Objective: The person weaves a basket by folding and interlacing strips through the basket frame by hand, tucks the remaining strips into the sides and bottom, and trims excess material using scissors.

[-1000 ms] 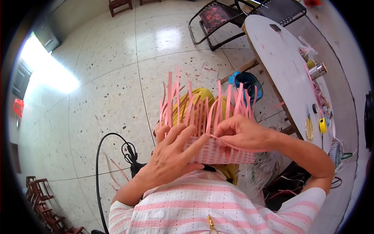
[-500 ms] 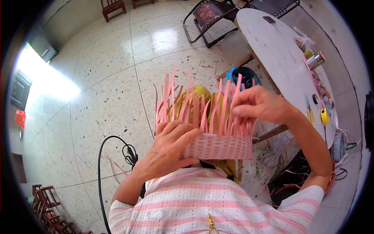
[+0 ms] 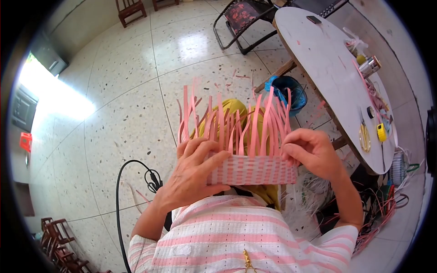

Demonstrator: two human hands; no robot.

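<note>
A pink and white woven basket (image 3: 255, 170) rests on my lap, with several loose pink strips (image 3: 255, 132) standing up from its upper edge. My left hand (image 3: 193, 166) wraps round the left end of the basket, fingers over the edge and thumb along the near side. At the right end of the upper edge is my right hand (image 3: 309, 150), its thumb and forefinger pinched together beside the rightmost strips. Whatever lies between those fingertips is too small to make out.
On the right is a white table (image 3: 318, 59) with scissors (image 3: 364, 138), a yellow tape measure (image 3: 381, 132), a metal can (image 3: 369, 67) and a phone. A bin (image 3: 291, 93) with a blue liner stands beside it. A black cable (image 3: 119, 200) loops at left; folding chair (image 3: 243, 20) ahead.
My right hand has left the middle of the basket's edge and moved right to its corner. My left hand has stayed on the left end. The view has shifted slightly.
</note>
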